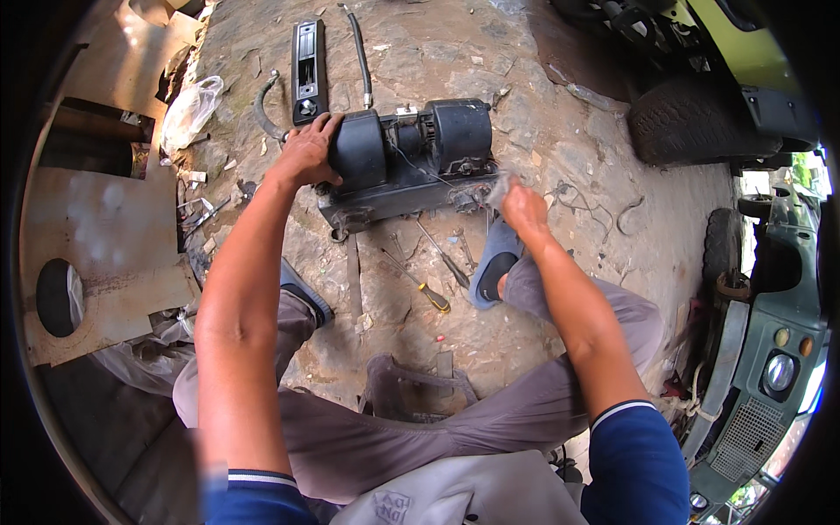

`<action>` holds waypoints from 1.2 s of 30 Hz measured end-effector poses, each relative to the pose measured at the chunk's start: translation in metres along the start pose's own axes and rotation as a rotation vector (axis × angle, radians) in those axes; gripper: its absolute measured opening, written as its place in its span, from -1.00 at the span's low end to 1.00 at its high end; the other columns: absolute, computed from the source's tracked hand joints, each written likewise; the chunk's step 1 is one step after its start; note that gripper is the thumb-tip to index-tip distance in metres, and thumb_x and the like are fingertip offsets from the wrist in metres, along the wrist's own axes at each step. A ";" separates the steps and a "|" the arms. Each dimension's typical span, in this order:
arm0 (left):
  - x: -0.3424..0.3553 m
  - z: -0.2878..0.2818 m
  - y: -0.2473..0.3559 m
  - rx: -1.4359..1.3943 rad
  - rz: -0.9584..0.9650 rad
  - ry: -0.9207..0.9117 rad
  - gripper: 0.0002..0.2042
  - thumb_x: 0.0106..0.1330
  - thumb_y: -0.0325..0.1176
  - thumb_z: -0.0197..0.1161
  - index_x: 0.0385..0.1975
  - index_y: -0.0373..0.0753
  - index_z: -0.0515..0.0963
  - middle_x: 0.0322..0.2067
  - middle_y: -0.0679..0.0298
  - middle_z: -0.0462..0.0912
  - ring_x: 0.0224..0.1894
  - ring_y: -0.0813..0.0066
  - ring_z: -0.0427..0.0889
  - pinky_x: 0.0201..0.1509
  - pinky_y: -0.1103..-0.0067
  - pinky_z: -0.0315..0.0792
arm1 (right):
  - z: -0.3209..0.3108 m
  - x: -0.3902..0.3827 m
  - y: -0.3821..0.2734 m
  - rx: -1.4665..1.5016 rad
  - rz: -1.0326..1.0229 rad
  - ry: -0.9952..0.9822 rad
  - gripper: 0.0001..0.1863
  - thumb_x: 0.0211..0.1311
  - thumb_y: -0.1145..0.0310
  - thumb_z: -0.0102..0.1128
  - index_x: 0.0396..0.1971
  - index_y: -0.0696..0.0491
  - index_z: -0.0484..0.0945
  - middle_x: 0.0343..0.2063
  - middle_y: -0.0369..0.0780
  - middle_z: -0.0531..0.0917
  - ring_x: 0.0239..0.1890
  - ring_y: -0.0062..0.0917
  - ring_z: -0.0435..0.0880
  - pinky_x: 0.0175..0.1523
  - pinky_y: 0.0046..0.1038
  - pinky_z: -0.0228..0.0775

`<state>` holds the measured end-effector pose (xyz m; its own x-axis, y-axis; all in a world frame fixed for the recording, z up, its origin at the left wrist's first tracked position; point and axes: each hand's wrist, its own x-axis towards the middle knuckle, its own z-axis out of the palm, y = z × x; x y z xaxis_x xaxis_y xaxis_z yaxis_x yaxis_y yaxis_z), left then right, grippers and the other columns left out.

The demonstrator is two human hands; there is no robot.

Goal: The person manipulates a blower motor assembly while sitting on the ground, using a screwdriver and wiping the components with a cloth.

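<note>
A black blower unit (407, 179) with two rounded drum housings lies on the ground in front of me. My left hand (308, 153) grips the left drum, fingers over its upper side and thumb lower down. At the unit's right end, my right hand (523, 208) is closed round a greyish rag (500, 188), blurred, so whether it touches the unit is unclear. A thin wire runs across the middle of the unit between the drums. Below it lie a yellow-and-black-handled screwdriver (435, 297) and a second, dark-handled screwdriver (455, 271).
Beyond the unit lie a long black vent panel (308, 74) and a black hose (360, 61). Rusty sheet metal (105, 210) and a clear plastic bag (191, 112) are at left. A tyre (691, 122) and a green vehicle front (779, 332) stand at right. Loose wires (582, 206) lie nearby.
</note>
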<state>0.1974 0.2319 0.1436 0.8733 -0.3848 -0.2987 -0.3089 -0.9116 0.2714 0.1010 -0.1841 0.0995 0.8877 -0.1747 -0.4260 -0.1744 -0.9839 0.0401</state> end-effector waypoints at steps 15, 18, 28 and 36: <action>-0.008 -0.007 0.003 0.000 -0.034 -0.001 0.25 -0.32 -0.17 0.70 0.49 -0.03 0.02 0.43 0.04 0.16 0.43 0.02 0.24 0.43 0.21 0.15 | -0.088 -0.029 -0.104 0.498 -0.483 0.561 -0.48 0.20 0.39 0.23 0.20 -0.09 0.48 -0.27 0.04 0.70 -0.26 0.01 0.70 -0.15 -0.12 0.53; -0.002 -0.005 0.005 -0.010 -0.035 -0.023 0.26 -0.32 -0.16 0.69 0.50 -0.01 0.00 0.45 0.06 0.13 0.42 0.02 0.25 0.43 0.16 0.14 | -0.021 -0.013 -0.089 0.094 -0.418 0.379 -0.11 0.16 0.38 0.27 0.49 -0.28 0.07 -0.42 -0.05 0.66 -0.43 -0.13 0.71 -0.32 -0.12 0.57; -0.004 -0.006 0.001 -0.028 -0.038 -0.038 0.24 -0.34 -0.18 0.69 0.48 -0.01 0.04 0.43 0.06 0.17 0.41 0.01 0.27 0.43 0.16 0.15 | -0.060 -0.014 -0.102 0.388 -0.380 0.065 -0.72 0.29 0.28 0.08 -0.04 -0.03 0.59 -0.31 0.04 0.71 -0.16 0.03 0.68 -0.05 -0.09 0.53; -0.005 -0.005 0.001 -0.049 -0.039 -0.021 0.23 -0.33 -0.18 0.69 0.47 -0.02 0.05 0.41 0.02 0.21 0.39 0.00 0.28 0.44 0.19 0.15 | -0.082 -0.015 -0.153 -0.173 -0.356 0.271 -0.27 0.24 0.29 0.17 0.42 0.02 0.20 -0.44 0.04 0.73 -0.40 -0.11 0.77 -0.25 -0.14 0.62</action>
<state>0.1948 0.2339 0.1500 0.8761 -0.3526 -0.3288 -0.2554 -0.9179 0.3037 0.1493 -0.0342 0.1744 0.9625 0.1930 -0.1906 0.2136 -0.9724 0.0938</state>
